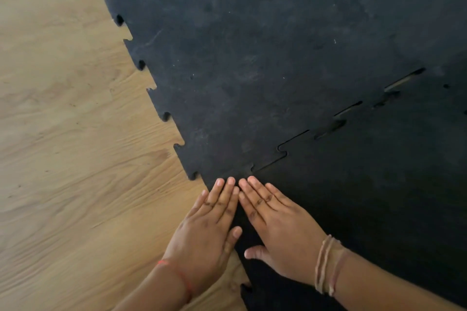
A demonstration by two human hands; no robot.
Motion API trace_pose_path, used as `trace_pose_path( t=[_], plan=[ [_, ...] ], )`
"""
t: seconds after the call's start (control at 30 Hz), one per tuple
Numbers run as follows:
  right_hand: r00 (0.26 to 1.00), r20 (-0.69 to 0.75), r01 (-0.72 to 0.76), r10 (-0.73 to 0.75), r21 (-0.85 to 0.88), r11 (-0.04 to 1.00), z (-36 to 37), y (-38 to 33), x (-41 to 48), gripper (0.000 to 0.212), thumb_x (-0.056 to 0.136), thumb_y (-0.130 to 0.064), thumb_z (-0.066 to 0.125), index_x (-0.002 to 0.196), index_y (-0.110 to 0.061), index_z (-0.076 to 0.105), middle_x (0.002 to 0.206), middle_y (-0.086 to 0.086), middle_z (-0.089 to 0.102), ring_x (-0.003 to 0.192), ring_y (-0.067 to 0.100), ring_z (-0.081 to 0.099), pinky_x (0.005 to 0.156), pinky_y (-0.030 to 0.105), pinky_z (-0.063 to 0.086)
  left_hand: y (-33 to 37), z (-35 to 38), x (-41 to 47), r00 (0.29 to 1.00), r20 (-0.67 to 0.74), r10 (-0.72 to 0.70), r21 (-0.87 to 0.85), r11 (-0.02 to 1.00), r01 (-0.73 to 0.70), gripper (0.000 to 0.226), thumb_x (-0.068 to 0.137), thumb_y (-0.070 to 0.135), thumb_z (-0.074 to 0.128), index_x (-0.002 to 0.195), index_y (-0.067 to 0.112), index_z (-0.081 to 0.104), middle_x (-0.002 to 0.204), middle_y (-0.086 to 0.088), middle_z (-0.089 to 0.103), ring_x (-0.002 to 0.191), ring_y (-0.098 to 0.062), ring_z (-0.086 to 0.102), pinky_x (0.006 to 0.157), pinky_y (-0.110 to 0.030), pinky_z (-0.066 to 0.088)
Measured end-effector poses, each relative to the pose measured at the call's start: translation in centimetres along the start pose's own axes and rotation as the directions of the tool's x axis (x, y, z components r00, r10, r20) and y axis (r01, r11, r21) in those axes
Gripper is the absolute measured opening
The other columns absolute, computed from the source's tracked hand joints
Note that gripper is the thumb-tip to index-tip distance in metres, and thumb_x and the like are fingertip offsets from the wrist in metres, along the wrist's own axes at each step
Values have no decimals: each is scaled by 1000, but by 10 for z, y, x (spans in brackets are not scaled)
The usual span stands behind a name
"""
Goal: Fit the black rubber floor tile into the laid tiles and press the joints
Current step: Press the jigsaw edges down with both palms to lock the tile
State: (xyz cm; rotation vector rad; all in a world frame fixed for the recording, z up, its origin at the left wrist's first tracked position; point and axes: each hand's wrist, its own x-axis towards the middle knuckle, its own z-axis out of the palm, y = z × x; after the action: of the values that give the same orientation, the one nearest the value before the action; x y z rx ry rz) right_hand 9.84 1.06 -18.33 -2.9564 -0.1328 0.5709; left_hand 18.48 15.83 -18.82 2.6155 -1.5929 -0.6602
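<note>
Right hand: the right hand (280, 230) lay flat and open on the near tile (366, 197), fingers together, holding nothing. Its fingertips (249, 180) reached the near end of the joint (293, 145).
Left hand: the left hand (209, 232) lay flat and open too, holding nothing. It sat just beside the right hand, at the end of the joint, partly over the wood floor (75, 159).
Near tile: it lay on the floor under the right hand, meeting the far tile (252, 45) along the joint.
Joint, near end: the teeth looked closed here.
Joint, far end: gaps (404, 79) showed between the teeth, with wood peeking through.
Far tile: it lay flat beyond the joint, its toothed edge open to the wood.
What could go wrong: I think pressing only at the near end could leave the far teeth up. A hard push could slide the near tile and open the gaps more.
</note>
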Motion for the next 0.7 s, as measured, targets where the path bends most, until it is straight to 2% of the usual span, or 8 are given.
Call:
trace_pose_path(
  t=[0.07, 0.1, 0.17, 0.2, 0.27, 0.33, 0.47, 0.7],
  plan=[
    [994, 97, 45, -46, 16, 999, 2, 1, 3, 92, 82, -62, 47, 139, -8, -2, 149, 12, -7, 138, 26, -9, 110, 44, -3, 3, -10, 1, 996, 78, -36, 0, 999, 37, 61, 83, 42, 31, 132, 9, 46, 142, -10, 44, 131, -23, 41, 110, -31, 9],
    [992, 115, 47, -54, 59, 997, 2, 3, 3, 90, 87, -58, 42, 136, -9, -15, 145, 7, -23, 134, 23, -24, 107, 40, -15, 5, -13, 2, 996, 72, -46, 19, 999, 45, 65, 87, 44, 25, 141, 8, 25, 152, -12, 21, 140, -25, 19, 113, -30, -6],
    [990, 131, 39, -54, 115, 993, -2, 12, -1, 87, 89, -57, 37, 134, -16, -25, 141, -1, -35, 132, 19, -33, 106, 36, -22, 5, -12, 1, 996, 92, -3, 25, 1000, 0, 67, 92, 49, 12, 136, 12, -21, 145, -4, -32, 133, -22, -31, 108, -29, -29],
    [991, 126, 18, -32, 111, 994, -3, 19, -5, 88, 88, -60, 36, 134, -17, -26, 140, -1, -37, 134, 19, -33, 106, 36, -23, 5, -12, -1, 989, 148, 7, 7, 1000, -8, 66, 93, 51, 10, 132, 14, -29, 139, -1, -39, 127, -21, -39, 105, -28, -31],
    [991, 117, -80, 71, 80, 994, -3, 37, -16, 97, 83, -69, 33, 133, -16, -31, 139, 1, -42, 137, 24, -32, 107, 39, -22, 2, -13, 4, 996, 81, 23, 3, 1000, -23, 65, 92, 49, 10, 135, 13, -23, 144, -2, -31, 128, -25, -35, 105, -27, -32],
    [979, 116, -175, 170, 36, 984, -3, 51, -22, 111, 74, -79, 33, 130, -12, -36, 137, 5, -45, 132, 27, -37, 108, 40, -21, 1, -18, 10, 997, -3, 79, 65, 995, -78, 64, 92, 47, 13, 141, 12, -9, 152, -6, -14, 133, -28, -24, 112, -30, -21],
    [963, 161, -223, 217, 16, 975, -5, 63, -20, 126, 62, -88, 33, 128, -8, -38, 135, 8, -47, 127, 27, -42, 109, 38, -21, 3, -12, 18, 978, 187, 89, 16, 995, -94, 63, 90, 51, 3, 131, 19, -32, 139, 2, -40, 119, -20, -47, 105, -36, -26],
    [968, 150, -207, 199, 37, 978, 3, 69, -12, 131, 57, -89, 39, 128, -9, -37, 132, 6, -48, 125, 25, -43, 107, 36, -22, 0, -5, 24, 971, 217, 97, -59, 994, -86, 77, 58, 59, -35, 127, 24, -37, 130, 9, -49, 122, -19, -46, 101, -40, -29]
  ],
)
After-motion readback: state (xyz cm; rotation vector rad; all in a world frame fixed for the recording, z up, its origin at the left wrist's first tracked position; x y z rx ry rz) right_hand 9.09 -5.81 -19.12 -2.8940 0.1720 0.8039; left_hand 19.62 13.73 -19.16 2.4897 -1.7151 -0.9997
